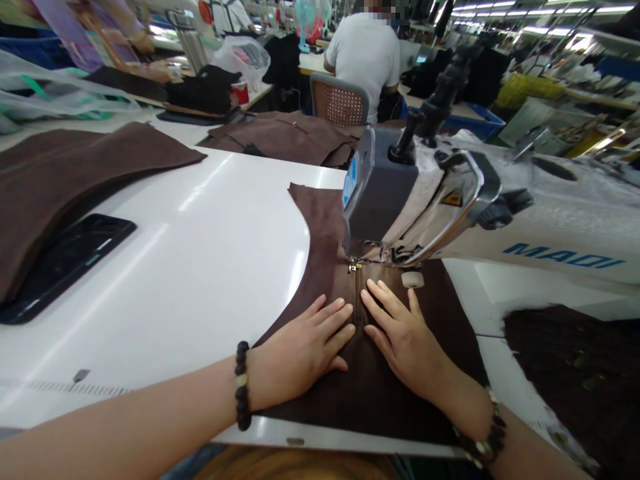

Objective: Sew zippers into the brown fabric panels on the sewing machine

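A loose brown cloth (pixel 95 167) lies on the white table (pixel 240 227) at the left of the frame. At lower centre, the left hand (pixel 303 353) rests flat, gripping nothing, on a brown panel (pixel 375 407) just left of its zipper (pixel 357 297); the right hand (pixel 407 343) lies likewise, fingers apart, just right, below the sewing machine (pixel 425 193) reaching in from the right edge.

a brown chair (pixel 339 100) (woven back) behind a seated person (pixel 366 57)
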The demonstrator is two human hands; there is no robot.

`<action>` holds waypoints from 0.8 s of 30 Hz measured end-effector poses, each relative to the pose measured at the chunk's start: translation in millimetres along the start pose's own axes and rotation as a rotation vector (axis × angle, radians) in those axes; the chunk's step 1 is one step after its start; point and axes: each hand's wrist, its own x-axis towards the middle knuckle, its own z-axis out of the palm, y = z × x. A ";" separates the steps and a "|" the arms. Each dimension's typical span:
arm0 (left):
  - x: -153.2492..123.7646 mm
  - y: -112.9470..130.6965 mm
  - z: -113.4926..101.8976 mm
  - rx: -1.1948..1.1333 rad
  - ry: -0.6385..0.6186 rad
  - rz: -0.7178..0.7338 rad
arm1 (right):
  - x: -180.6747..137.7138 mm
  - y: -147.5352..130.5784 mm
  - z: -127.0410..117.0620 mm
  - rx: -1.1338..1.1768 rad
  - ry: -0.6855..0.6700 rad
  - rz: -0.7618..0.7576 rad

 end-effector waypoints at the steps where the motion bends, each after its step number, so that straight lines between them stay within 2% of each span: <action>1: 1.3 -1.6 0.0 0.001 0.005 0.000 | 1.8 1.1 -0.4 0.002 0.001 -0.001; 10: 15.6 -22.5 0.7 0.021 0.041 0.006 | 23.2 13.6 -2.7 0.047 -0.002 -0.006; 14: 20.5 -30.3 3.6 0.016 0.016 0.001 | 31.6 17.9 -3.7 0.070 -0.004 -0.017; 24: 23.0 -21.1 1.4 0.016 0.020 -0.062 | 34.5 23.6 -0.2 0.041 0.005 -0.022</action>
